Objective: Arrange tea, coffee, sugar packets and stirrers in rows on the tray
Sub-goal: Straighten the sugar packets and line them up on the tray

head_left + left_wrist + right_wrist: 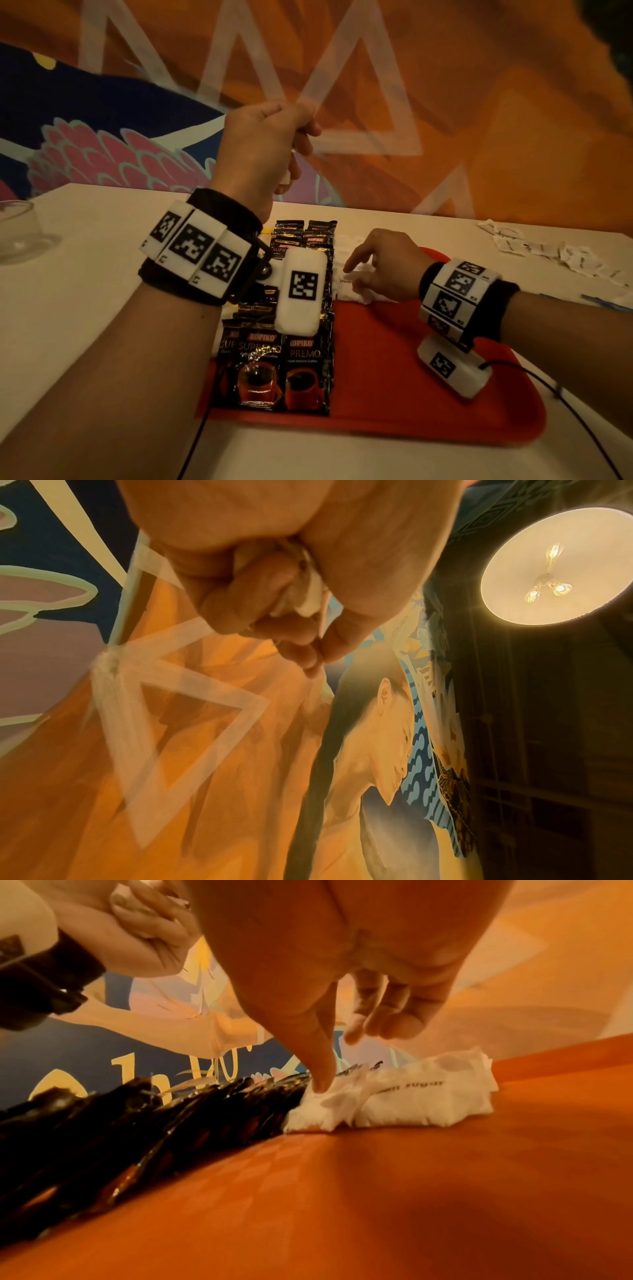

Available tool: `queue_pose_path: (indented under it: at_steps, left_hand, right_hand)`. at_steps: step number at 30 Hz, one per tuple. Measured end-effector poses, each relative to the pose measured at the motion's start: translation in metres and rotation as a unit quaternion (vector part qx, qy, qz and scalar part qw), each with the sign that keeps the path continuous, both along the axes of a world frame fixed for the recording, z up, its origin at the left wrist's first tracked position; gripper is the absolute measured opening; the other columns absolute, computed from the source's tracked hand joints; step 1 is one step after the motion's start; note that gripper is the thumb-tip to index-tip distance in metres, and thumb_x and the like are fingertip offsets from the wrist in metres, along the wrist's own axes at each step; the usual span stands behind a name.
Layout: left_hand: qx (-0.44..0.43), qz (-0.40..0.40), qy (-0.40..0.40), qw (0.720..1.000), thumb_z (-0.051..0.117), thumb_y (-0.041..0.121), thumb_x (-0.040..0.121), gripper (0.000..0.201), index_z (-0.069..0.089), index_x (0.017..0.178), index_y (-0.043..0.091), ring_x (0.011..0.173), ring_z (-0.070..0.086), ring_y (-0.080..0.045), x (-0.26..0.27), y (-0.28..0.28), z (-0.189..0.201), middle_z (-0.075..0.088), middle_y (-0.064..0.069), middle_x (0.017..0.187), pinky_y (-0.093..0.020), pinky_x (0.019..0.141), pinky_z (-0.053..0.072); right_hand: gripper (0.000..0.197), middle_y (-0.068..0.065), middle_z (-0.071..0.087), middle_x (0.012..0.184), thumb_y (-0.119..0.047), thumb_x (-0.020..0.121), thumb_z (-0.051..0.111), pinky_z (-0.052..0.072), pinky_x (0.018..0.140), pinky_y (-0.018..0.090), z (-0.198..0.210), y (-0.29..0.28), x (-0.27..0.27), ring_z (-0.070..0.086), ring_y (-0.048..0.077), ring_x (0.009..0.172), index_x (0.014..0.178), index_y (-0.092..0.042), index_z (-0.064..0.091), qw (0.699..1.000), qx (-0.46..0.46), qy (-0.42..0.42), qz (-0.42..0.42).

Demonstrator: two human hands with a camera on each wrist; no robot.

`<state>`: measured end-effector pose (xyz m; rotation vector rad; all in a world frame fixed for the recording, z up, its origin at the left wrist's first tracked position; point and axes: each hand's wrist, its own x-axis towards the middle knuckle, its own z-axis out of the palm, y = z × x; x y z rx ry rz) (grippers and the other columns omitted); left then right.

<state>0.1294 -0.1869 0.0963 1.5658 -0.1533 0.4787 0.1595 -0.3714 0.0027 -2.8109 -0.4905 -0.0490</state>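
A red tray (pixel 411 394) lies on the white table. Black Kopiko coffee packets (pixel 274 370) fill its left part in overlapping rows. Beside them runs a column of white sugar packets (pixel 356 291). My right hand (pixel 363 270) is low over that column, one straight fingertip pressing the nearest sugar packet (pixel 418 1099) while the other fingers hang loosely curled. In the right wrist view the coffee packets (pixel 137 1123) sit left of the hand (pixel 342 1053) on the tray (pixel 377 1204). My left hand (pixel 301 137) is raised above the table's far edge, fist curled round white packets (pixel 310 599).
A clear glass cup (pixel 17 229) stands at the table's far left. Several loose white packets (pixel 555 253) lie scattered on the table right of the tray. A black cable (pixel 565 394) crosses the tray's right edge. A painted wall rises right behind the table.
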Motion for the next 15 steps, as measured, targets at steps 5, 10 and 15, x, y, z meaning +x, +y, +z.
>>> queue_pose_path:
  at_steps: [5,10,15]
  left_hand:
    - [-0.017,-0.022,0.018,0.999,0.056,0.023,0.098,0.022,0.065,0.080,0.013,0.045,0.042,-0.009,0.000,-0.002,0.000,0.058,0.002,0.066,-0.018,0.038,0.028]
    - [-0.035,-0.071,0.035,0.996,0.054,0.019,0.099,0.021,0.064,0.083,0.010,0.045,0.044,-0.007,0.000,-0.004,-0.001,0.058,-0.002,0.070,-0.015,0.037,0.030]
    - [-0.025,-0.108,0.063,0.992,0.046,0.001,0.098,0.020,0.063,0.089,0.008,0.051,0.050,-0.008,0.005,-0.005,-0.006,0.058,-0.004,0.078,-0.017,0.039,0.034]
  right_hand:
    - [0.030,-0.007,0.067,0.101,-0.018,0.085,0.076,0.041,0.066,0.015,-0.003,0.002,0.000,0.057,0.005,0.089,0.113,-0.027,0.073,0.997,-0.036,0.068,0.025]
    - [0.022,-0.009,0.071,0.101,-0.026,0.085,0.076,0.044,0.065,0.016,0.013,-0.002,0.001,0.060,0.001,0.082,0.107,-0.028,0.074,0.999,-0.006,0.017,0.035]
    - [0.015,-0.015,0.070,0.093,-0.029,0.086,0.074,0.051,0.073,0.012,0.060,-0.003,-0.007,0.065,-0.003,0.084,0.101,-0.027,0.074,0.975,0.204,-0.080,0.038]
